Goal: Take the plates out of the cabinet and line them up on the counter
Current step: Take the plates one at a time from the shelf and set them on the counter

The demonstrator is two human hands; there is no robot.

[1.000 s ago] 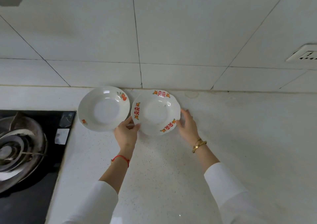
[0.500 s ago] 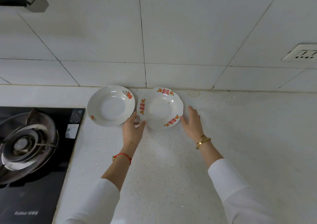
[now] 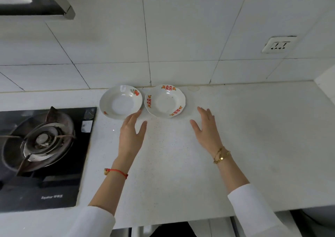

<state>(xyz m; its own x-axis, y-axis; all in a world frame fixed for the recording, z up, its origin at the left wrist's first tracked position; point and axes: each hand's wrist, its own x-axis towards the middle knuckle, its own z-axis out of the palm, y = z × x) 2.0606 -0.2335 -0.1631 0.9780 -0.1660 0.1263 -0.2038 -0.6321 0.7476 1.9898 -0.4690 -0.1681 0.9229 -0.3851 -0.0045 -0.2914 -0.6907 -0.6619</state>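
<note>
Two white plates stand side by side on the white counter [image 3: 172,164], close to the tiled back wall. The left plate [image 3: 120,102] is round with small orange fruit marks on its rim. The right plate [image 3: 165,101] has a scalloped rim with red and orange patterns. My left hand [image 3: 130,134] hovers flat just in front of the gap between the plates, fingers apart, holding nothing. My right hand [image 3: 206,128] is open to the right of the scalloped plate, clear of its rim. The cabinet is out of view.
A black gas hob [image 3: 43,157] with a burner fills the left side of the counter. A range hood [image 3: 34,0] hangs at the top left. A wall socket [image 3: 278,45] sits at the upper right. The counter's front edge runs along the bottom.
Both hands have let go of the scalloped plate and drawn back toward me. The plate now rests on the counter beside the round one. The view has pulled back.
</note>
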